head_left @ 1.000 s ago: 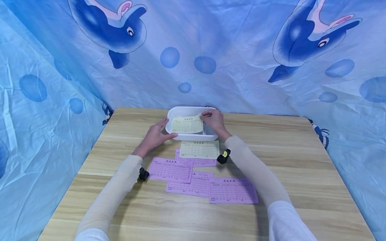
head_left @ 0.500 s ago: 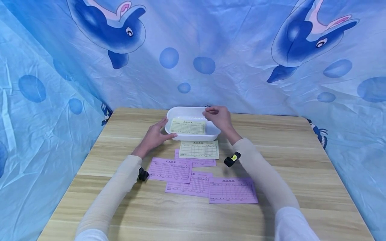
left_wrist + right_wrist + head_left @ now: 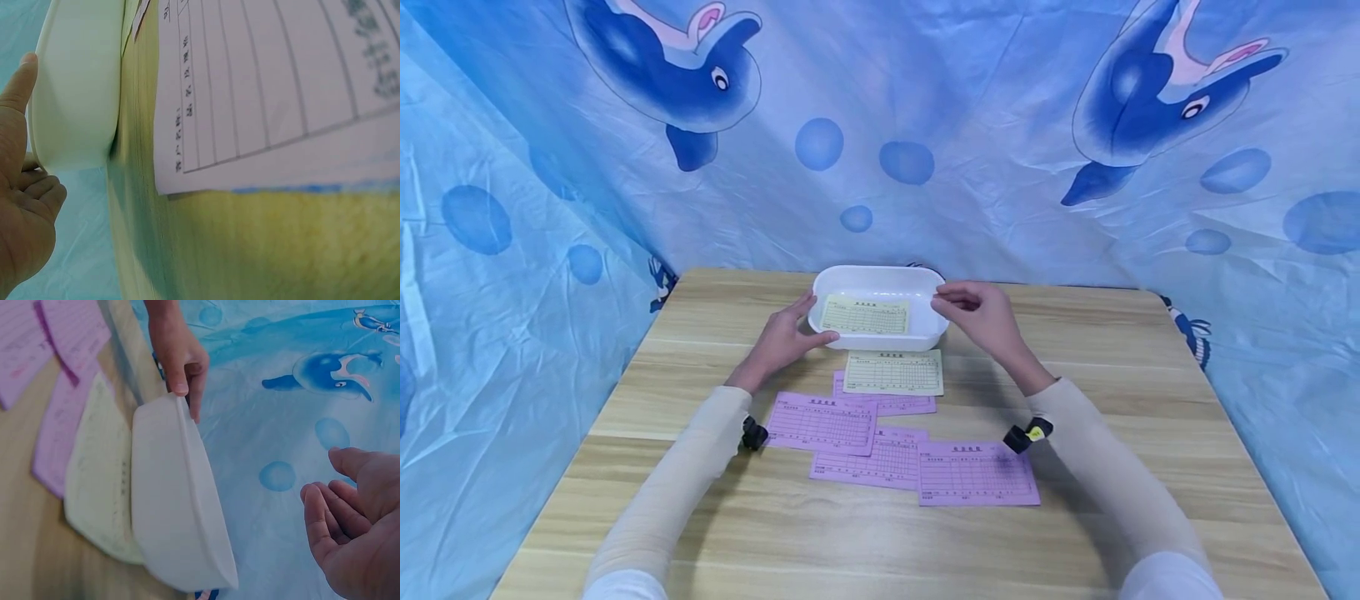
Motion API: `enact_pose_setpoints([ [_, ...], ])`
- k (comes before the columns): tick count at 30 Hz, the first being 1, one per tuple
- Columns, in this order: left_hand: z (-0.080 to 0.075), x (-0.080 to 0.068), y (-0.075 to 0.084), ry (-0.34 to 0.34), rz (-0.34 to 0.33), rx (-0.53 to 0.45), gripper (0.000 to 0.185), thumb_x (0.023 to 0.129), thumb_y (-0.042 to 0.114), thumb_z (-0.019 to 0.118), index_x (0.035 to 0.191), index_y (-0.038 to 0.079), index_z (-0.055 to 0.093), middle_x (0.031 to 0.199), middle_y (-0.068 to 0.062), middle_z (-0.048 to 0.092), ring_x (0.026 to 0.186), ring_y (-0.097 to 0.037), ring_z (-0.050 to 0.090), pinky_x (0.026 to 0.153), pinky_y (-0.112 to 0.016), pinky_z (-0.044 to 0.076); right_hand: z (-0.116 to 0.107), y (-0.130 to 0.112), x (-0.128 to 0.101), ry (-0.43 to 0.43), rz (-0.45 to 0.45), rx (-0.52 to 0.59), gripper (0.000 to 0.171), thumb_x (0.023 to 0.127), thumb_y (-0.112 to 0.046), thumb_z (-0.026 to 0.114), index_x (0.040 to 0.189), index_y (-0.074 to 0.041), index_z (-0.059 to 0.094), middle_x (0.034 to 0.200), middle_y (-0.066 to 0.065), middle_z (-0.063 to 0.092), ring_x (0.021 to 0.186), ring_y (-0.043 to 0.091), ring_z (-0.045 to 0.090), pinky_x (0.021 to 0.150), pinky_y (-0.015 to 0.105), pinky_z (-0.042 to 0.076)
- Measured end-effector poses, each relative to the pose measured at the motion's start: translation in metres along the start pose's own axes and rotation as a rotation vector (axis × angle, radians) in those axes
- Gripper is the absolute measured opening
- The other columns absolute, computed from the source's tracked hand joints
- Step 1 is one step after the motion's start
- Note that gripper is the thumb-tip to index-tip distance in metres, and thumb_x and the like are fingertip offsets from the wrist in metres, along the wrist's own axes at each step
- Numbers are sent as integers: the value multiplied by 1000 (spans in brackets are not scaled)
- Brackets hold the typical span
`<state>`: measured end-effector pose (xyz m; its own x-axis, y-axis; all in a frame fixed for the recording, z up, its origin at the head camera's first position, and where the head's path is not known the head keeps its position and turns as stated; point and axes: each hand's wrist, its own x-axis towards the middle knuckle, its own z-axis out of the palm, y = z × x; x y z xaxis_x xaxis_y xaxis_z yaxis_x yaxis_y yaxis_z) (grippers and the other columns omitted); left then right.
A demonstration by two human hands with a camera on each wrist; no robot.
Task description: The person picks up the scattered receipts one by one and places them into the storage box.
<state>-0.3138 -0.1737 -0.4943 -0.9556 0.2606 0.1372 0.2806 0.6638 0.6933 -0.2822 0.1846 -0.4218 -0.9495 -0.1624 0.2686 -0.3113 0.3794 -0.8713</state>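
Observation:
A white oval tray (image 3: 880, 272) stands at the table's far middle, and a yellow printed slip (image 3: 865, 315) lies flat inside it. My left hand (image 3: 784, 337) holds the tray's left end, thumb along the near wall; in the right wrist view its fingers (image 3: 181, 369) curl round the tray (image 3: 181, 506) rim. My right hand (image 3: 979, 312) hovers just right of the tray, empty, with fingers relaxed (image 3: 350, 531). A second yellow slip (image 3: 893, 372) lies on the table just in front of the tray.
Several purple slips (image 3: 823, 422) (image 3: 977, 473) lie overlapping on the wooden table (image 3: 1150, 400) between my forearms. In the left wrist view a printed slip (image 3: 269, 81) lies beside the tray (image 3: 78, 87). Blue dolphin-print cloth (image 3: 925, 125) encloses the table's back and sides.
My right hand has let go of the yellow slip, which now lies flat in the tray, and has drawn back to the right. The left hand has stayed on the tray.

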Motion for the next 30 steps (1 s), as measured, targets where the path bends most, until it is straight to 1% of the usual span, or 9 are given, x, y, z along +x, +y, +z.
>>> enact_pose_setpoints([
  [3, 0, 0, 0, 2, 3, 0, 109, 80, 60, 81, 156, -1, 33, 167, -16, 25, 153, -35, 25, 125, -50, 26, -8, 2, -13, 5, 6, -22, 30, 94, -16, 76, 118, 2, 73, 112, 19, 75, 92, 16, 71, 78, 18, 58],
  [6, -1, 0, -2, 0, 4, 8, 109, 80, 59, 81, 157, -2, 32, 167, -16, 25, 153, -35, 25, 125, -51, 26, -15, 7, -27, 5, 17, -31, 29, 93, -13, 77, 116, 5, 73, 111, 21, 75, 90, 17, 71, 77, 17, 58],
  [10, -1, 1, -2, -2, 10, 13, 109, 80, 58, 82, 157, -2, 32, 167, -17, 25, 153, -35, 25, 125, -50, 26, -24, 21, -47, 2, 27, -44, 31, 92, -17, 79, 115, 3, 74, 109, 17, 76, 89, 11, 72, 77, 15, 58],
  [13, 0, 1, -2, 2, 14, 5, 109, 80, 58, 82, 156, -3, 33, 167, -18, 26, 153, -35, 26, 125, -49, 26, -30, 32, -62, -1, 33, -49, 31, 92, -20, 80, 114, 1, 75, 108, 15, 77, 89, 8, 72, 78, 16, 59],
  [18, 0, 2, -1, -1, 13, -1, 109, 80, 58, 81, 156, -3, 32, 167, -18, 25, 153, -35, 25, 125, -49, 26, -38, 43, -84, 2, 38, -83, 31, 91, -21, 80, 114, -1, 75, 107, 13, 77, 89, 7, 72, 78, 18, 59],
  [23, 1, 2, 0, -7, 7, 2, 110, 80, 59, 81, 157, -2, 31, 167, -17, 24, 154, -34, 24, 125, -48, 26, -44, 52, -104, -6, 56, -123, 27, 91, -12, 79, 115, -1, 75, 107, 13, 77, 89, 9, 72, 76, 18, 59],
  [28, 0, 1, 0, -10, -6, 8, 110, 80, 60, 80, 157, -1, 31, 168, -16, 23, 154, -35, 24, 125, -50, 25, -51, 64, -124, -19, 93, -118, 29, 90, -14, 80, 116, -1, 74, 108, 13, 77, 88, 8, 72, 77, 19, 59],
  [30, 0, 1, 0, -9, -5, 7, 111, 80, 61, 80, 157, -1, 31, 168, -16, 24, 154, -35, 24, 125, -50, 25, -54, 69, -132, -21, 101, -117, 32, 90, -19, 81, 117, -2, 74, 107, 11, 77, 88, 7, 71, 77, 20, 60],
])
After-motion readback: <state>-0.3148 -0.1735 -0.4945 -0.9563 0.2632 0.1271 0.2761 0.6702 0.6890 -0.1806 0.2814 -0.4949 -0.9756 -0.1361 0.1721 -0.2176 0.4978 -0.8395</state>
